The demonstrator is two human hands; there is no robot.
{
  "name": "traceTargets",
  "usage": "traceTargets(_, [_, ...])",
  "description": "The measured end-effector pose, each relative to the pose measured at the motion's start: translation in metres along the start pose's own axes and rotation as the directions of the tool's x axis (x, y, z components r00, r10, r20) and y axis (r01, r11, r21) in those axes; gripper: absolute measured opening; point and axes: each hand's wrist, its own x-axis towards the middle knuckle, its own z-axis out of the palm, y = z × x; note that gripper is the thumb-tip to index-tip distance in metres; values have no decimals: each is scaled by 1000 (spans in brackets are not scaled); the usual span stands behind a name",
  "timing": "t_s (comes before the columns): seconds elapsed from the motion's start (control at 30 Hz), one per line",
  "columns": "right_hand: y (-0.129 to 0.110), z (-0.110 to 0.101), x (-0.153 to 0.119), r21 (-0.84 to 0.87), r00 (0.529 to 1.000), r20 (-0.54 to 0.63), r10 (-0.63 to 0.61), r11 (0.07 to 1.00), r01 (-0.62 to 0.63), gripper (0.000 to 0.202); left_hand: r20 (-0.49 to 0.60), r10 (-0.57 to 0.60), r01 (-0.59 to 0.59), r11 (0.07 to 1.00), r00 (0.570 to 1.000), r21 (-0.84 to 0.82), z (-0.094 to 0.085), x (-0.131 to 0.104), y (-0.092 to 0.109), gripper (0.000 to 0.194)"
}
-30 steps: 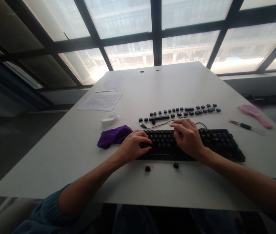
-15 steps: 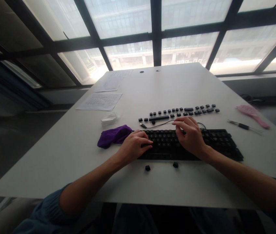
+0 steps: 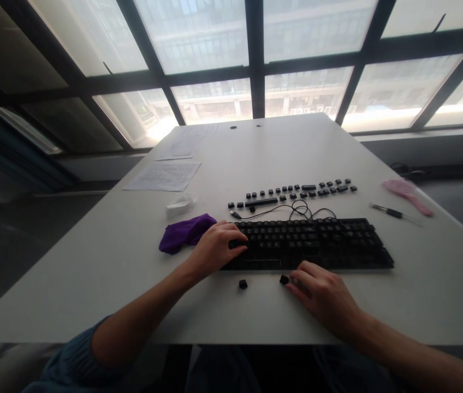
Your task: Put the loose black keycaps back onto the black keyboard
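Observation:
A black keyboard [image 3: 280, 245] lies across the front of the table, with some of its keycaps off and bare gaps along its bottom row. My left hand [image 3: 217, 243] is closed on the keyboard's left end, fingers curled over the keys. In front of the keyboard, the thumb and forefinger of my right hand [image 3: 321, 289] pinch at a loose black keycap [image 3: 284, 279] on the table. Another loose keycap [image 3: 243, 284] sits further left. Behind the keyboard, several removed keycaps stand in two rows, among them a long space bar [image 3: 261, 202].
The keyboard's thin cable [image 3: 270, 210] loops behind it. A purple cloth [image 3: 184, 233] lies left, near a white packet [image 3: 179, 206]. Printed papers [image 3: 164, 176] are at the back left. On the right are a metal-pronged tool [image 3: 395, 213] and a pink hairbrush [image 3: 407, 194].
My right hand has come down from above the keyboard to the keycap in front of it, uncovering the cable loops. My left hand stays at the keyboard's left end. The view has shifted slightly.

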Motion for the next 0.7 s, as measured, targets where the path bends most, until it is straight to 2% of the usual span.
traceTargets(0.13, [-6, 4, 1, 48, 1000, -20, 7, 999, -6, 17, 6, -3, 3, 1000, 1000, 5, -1, 2, -1, 10])
traceTargets(0.23, [-12, 2, 5, 50, 1000, -19, 20, 999, -19, 12, 6, 3, -3, 1000, 1000, 3, -1, 2, -2, 11])
traceTargets(0.43, [-24, 9, 14, 7, 996, 86, 20, 1000, -20, 12, 2, 3, -3, 1000, 1000, -22, -2, 1, -4, 21])
traceTargets(0.53, [-24, 8, 19, 195, 990, 91, 104, 973, -120, 12, -5, 0, 0, 1000, 1000, -27, -4, 1, -1, 27])
traceTargets(0.63, [-18, 2, 23, 483, 964, 120, 239, 834, -267, 10, -4, 14, -14, 999, 1000, -38, -7, 2, 2, 29])
traceTargets(0.7, [-15, -2, 26, 598, 948, 142, 285, 739, -312, 14, 0, 27, -27, 998, 1000, -52, -8, 2, 4, 27])
